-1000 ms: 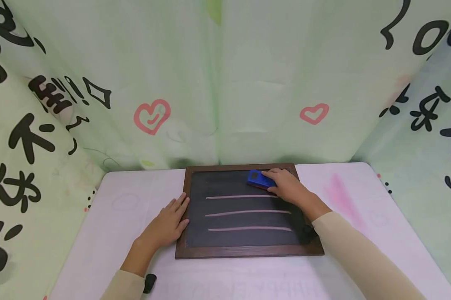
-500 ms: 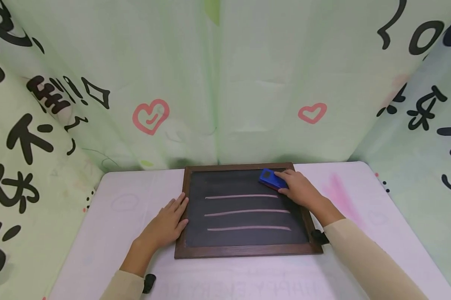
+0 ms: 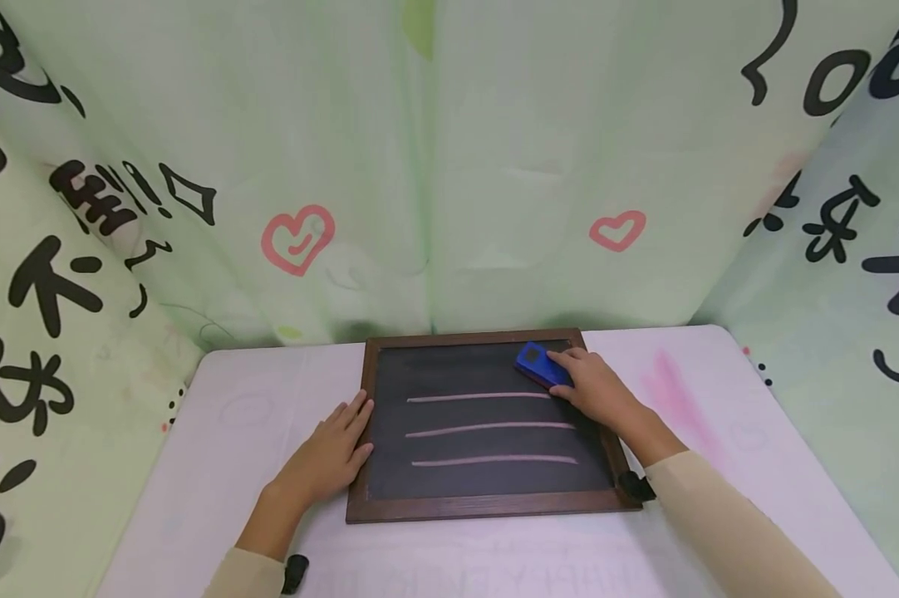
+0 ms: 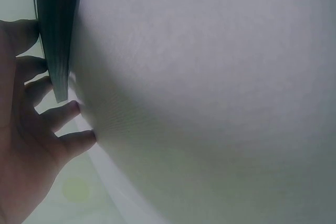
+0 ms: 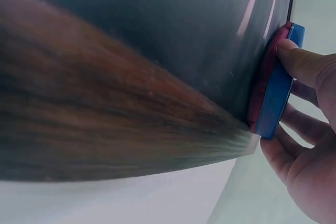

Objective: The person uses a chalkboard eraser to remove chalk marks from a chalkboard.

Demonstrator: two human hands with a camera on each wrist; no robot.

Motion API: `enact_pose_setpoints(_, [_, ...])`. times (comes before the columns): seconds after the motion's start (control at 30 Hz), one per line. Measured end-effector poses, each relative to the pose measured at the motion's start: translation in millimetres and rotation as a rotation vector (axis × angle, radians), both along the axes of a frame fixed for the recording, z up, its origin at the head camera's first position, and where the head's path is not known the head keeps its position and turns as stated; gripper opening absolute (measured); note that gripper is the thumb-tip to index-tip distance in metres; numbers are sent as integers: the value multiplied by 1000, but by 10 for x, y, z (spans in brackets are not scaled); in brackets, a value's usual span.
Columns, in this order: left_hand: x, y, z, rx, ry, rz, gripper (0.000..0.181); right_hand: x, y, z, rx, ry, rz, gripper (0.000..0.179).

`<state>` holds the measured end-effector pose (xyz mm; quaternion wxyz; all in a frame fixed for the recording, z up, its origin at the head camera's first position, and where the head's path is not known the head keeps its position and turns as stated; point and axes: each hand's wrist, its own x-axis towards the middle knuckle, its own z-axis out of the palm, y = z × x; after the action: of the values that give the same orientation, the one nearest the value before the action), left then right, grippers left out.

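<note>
A blackboard (image 3: 487, 483) in a dark brown wooden frame lies on the table, with three pink chalk lines (image 3: 490, 427) running across it. My right hand (image 3: 597, 389) holds a blue eraser (image 3: 537, 363) near the board's top right corner, just above the end of the top line. In the right wrist view, thumb and fingers grip the blue body, and its dark red pad (image 5: 261, 93) faces the board. At the board's left edge rests my left hand (image 3: 328, 453), its fingers extended against the frame (image 4: 56, 40).
The board stands on a white table (image 3: 255, 415) with a pink smudge (image 3: 674, 390) at the right. Pale green curtains (image 3: 509, 166) with black lettering and red hearts enclose the table at the back and both sides. A black band (image 3: 634, 486) sits at the right wrist.
My right hand has moved the eraser a short way to the right along the board's top. The left hand stays at the frame, and the three chalk lines look the same.
</note>
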<state>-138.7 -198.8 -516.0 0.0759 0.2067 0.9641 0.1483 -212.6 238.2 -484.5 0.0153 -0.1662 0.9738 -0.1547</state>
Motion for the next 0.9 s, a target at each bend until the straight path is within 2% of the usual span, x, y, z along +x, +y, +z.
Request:
enact_pose_setpoints(0.3, [-1,1,-44,7,2,1,67,121,-15,-31,-6,35,17,62])
enact_pose_setpoints(0.5, [23,14,-35,7,14,1,66,197,-73,-62,9,63,23,64])
enact_pose_setpoints(0.7, [35,12,-11,17,14,-1,66,238,-136,-63,33,93,21,63])
enact_pose_setpoints(0.9, [14,12,1,22,1,5,67,250,-247,-38,41,82,18,63])
